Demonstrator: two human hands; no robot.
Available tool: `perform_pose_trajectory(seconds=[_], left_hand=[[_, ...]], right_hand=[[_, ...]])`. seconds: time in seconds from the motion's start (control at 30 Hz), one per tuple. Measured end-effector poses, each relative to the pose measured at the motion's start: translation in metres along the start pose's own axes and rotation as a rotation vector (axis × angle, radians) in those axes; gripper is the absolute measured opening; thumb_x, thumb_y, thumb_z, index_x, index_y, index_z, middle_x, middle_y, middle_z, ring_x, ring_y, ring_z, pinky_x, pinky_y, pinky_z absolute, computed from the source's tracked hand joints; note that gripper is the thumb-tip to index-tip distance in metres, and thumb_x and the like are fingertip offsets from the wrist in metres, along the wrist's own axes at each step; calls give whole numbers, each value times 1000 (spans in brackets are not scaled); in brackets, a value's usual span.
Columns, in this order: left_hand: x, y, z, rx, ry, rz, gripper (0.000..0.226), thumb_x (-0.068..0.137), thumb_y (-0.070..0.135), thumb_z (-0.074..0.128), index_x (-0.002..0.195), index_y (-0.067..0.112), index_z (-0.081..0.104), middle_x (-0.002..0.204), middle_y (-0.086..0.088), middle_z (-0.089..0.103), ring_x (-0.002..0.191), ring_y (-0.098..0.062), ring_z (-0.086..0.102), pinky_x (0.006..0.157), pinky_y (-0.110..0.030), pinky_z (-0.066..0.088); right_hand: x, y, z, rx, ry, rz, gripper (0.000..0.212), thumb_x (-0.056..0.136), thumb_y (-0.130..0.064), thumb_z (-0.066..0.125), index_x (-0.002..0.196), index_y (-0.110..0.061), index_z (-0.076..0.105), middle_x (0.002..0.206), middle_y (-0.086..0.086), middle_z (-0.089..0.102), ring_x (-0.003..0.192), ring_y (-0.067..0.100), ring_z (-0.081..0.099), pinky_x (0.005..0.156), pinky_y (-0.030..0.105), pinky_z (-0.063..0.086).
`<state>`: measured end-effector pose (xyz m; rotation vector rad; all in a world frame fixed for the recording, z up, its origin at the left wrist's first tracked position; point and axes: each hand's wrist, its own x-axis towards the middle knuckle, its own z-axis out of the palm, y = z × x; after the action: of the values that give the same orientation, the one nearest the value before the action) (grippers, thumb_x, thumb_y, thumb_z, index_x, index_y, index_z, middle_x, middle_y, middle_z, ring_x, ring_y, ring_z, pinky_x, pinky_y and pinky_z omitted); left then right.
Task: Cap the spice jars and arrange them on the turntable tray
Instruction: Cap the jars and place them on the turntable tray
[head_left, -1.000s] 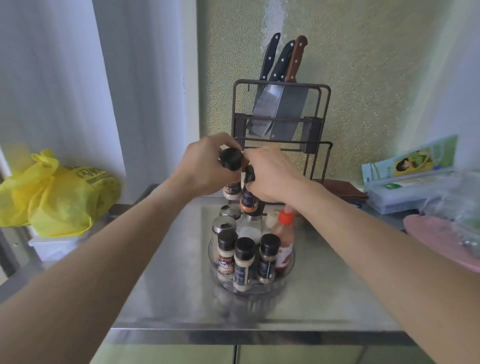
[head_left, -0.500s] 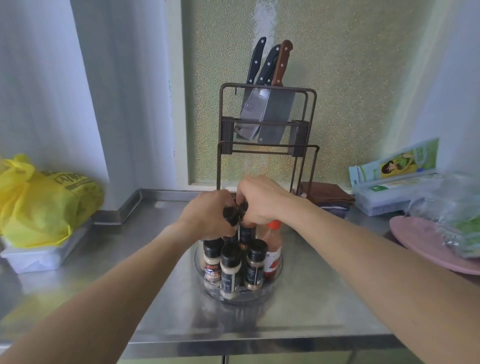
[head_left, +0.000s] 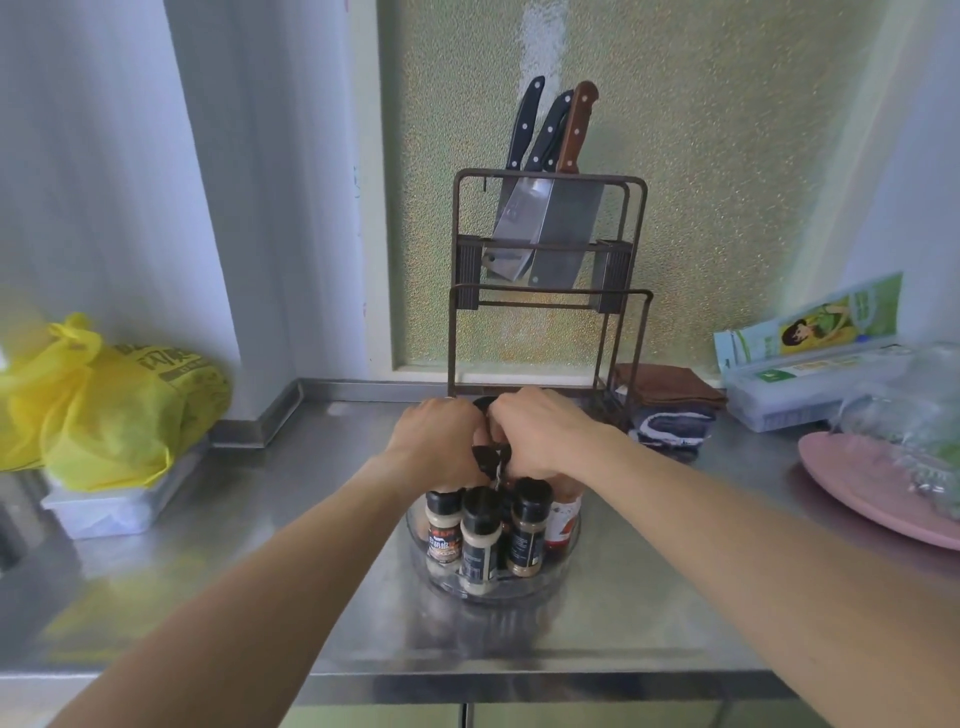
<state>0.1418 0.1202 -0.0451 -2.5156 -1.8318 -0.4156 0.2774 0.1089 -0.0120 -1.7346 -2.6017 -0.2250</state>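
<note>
Both hands over the turntable tray (head_left: 566, 564), on the counter (head_left: 649, 561).

Left hand (head_left: 441, 441) and right hand (head_left: 540, 436) close together around black-capped spice jars (head_left: 487, 457); jar bodies hidden, each grip unclear. Three capped jars (head_left: 480, 535) stand in front.

Two bare forearms are showing in the view, with no sleeve covering them up to the picture's edge. The left hand (head_left: 439, 441) and the right hand (head_left: 543, 434) are wearing no glove. No watch, bracelet or ring is showing on the wrists or fingers (head_left: 501, 415).
</note>
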Motion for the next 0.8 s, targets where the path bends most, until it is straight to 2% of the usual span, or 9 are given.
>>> perform_pose_trajectory(seconds=[0.1,0.2,0.27,0.33,0.4,0.5,0.6,0.67,0.8], left_hand=[[-9,-8,-10,-145,50,-35,52,72,52,84,116,29,71,107,7,68,100,-19,63,83,-33,53],[-26,-24,-15,-293,240,-125,40,85,52,71,117,28,69,109,7,67,99,-18,66,88,-37,56],[-37,-38,-11,-324,317,-249,31,94,42,60,119,25,68,113,4,70,103,-23,68,90,-38,55],[-48,-51,1,-328,252,-391,33,96,29,53,126,22,66,121,-2,71,113,-29,65,96,-40,52],[-56,-59,18,-360,126,-497,41,94,21,50,132,19,62,120,-9,72,116,-33,64,99,-40,51],[-65,-61,39,-598,-18,-598,48,91,16,53,139,13,54,95,-10,72,82,-34,78,83,-41,63],[-69,-55,50,-907,-126,-676,57,93,11,59,147,11,42,107,-16,62,71,-42,78,68,-47,66],[-71,-46,54,-968,-174,-674,55,94,7,59,145,13,40,112,-13,60,77,-46,77,66,-48,65],[-71,-37,60,-946,-166,-586,27,96,15,53,121,6,58,90,-19,77,76,-42,79,73,-51,66]], right_hand=[[-12,8,-8,68,156,-14,27,84,-15,75,110,-15,69,106,4,69,92,25,65,67,31,48],[-35,26,-16,184,403,27,17,90,-20,70,107,-20,70,106,-5,69,93,14,63,77,25,45],[-52,42,-8,243,534,109,12,89,-21,70,101,-21,69,101,-8,68,81,9,58,70,22,42],[-66,57,13,339,576,240,12,88,-19,70,99,-22,66,98,-8,66,76,10,57,66,24,40],[-77,65,43,468,555,374,21,88,-16,68,108,-21,64,104,-5,66,87,16,62,74,29,45],[-87,59,85,740,377,526,41,93,-16,64,132,-16,54,128,2,62,102,25,68,84,31,50],[-89,37,117,1143,97,623,54,96,-16,62,145,-16,38,143,2,50,66,25,75,47,24,48],[-85,25,129,1312,22,616,43,97,-14,58,136,-16,40,134,1,58,65,30,76,38,24,42],[-82,12,133,1371,120,638,29,97,-5,55,124,-15,46,95,-1,69,66,31,76,50,33,53]])
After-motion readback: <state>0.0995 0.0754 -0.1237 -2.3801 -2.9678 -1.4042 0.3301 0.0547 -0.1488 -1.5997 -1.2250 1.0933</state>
